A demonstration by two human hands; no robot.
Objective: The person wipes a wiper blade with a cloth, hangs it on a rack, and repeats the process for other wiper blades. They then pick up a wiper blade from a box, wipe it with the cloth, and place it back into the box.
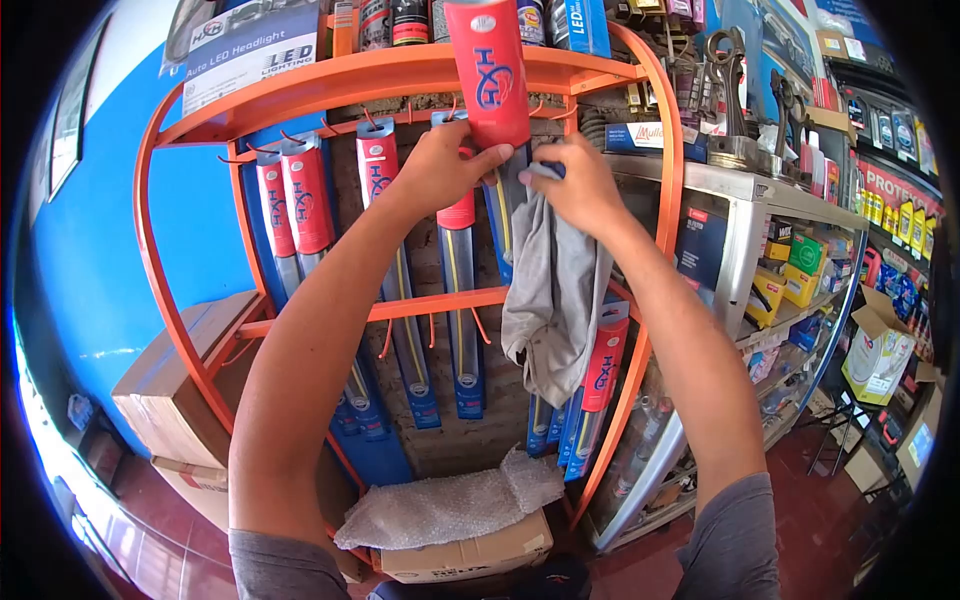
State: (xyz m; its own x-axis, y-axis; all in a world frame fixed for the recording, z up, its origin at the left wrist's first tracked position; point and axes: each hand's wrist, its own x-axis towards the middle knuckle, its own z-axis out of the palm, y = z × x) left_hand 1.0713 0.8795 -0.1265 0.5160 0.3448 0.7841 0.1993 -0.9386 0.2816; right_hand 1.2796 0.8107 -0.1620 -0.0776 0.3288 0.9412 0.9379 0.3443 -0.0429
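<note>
My left hand [447, 168] is closed on a long, narrow package [488, 75] with a red "HXH" top, thumb across its front. The package is upright, its top raised above the orange rack's upper bar. On its right side, my right hand [578, 185] grips a grey cloth [555, 300], which hangs down and covers part of the package's lower length. The cloth's upper end is bunched in the fingers against the package. Similar red-and-blue packages [305, 200] hang from hooks on the orange rack [400, 80] behind my arms.
A boxed LED headlight [250, 50] and several cans [410, 22] stand on the rack's top. Bubble wrap [450, 500] lies on a cardboard box [470, 555] below. A glass display case [745, 200] stands right; large cartons [180, 385] are stacked left.
</note>
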